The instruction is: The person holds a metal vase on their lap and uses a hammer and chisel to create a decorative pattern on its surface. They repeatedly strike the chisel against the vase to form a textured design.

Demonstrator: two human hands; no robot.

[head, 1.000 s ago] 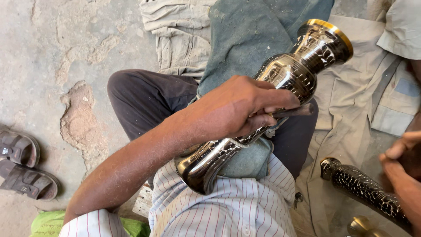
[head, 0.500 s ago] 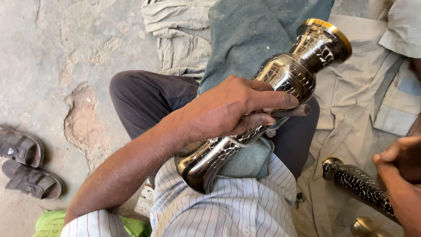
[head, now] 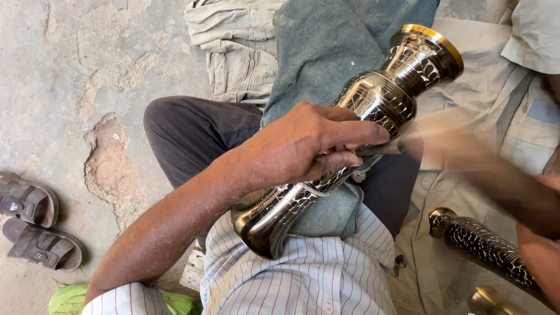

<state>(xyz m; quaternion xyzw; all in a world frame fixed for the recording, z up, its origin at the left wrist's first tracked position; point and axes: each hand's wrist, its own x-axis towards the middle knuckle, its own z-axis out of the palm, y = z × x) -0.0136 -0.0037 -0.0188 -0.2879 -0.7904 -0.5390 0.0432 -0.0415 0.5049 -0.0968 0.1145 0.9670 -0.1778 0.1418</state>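
1. Far left of the left hand, well apart from it: a pair of dark sandals (head: 32, 228) on the concrete floor (head: 76, 76), w/ a bit of green cloth (head: 70, 298) near the person's left elbow.
2. Left hand (head: 309, 146) is clenched around a thin dark tool (head: 379, 149), thumb and fingers pinching it, tip pressed against the vase.
3. Under that hand: the engraved metal vase (head: 373, 111), black w/ shiny silver pattern and a gold rim. It's lying tilted across the lap, base down by the striped shirt (head: 303, 280), mouth pointing up and to the right. Sits on a blue-grey cloth (head: 326, 46).
4. Right of the left hand, a blurred stick-like thing (head: 461, 154) runs toward the tool's end, too smeared to tell exactly what it is.
5. Right hand (head: 539, 262) is at the frame's right edge, blurred and cut off; can't tell how it's gripping.
6. Just by the right hand: a second dark engraved piece (head: 478, 245) lying on beige cloth (head: 466, 76), plus a brass bit (head: 487, 300) below it.
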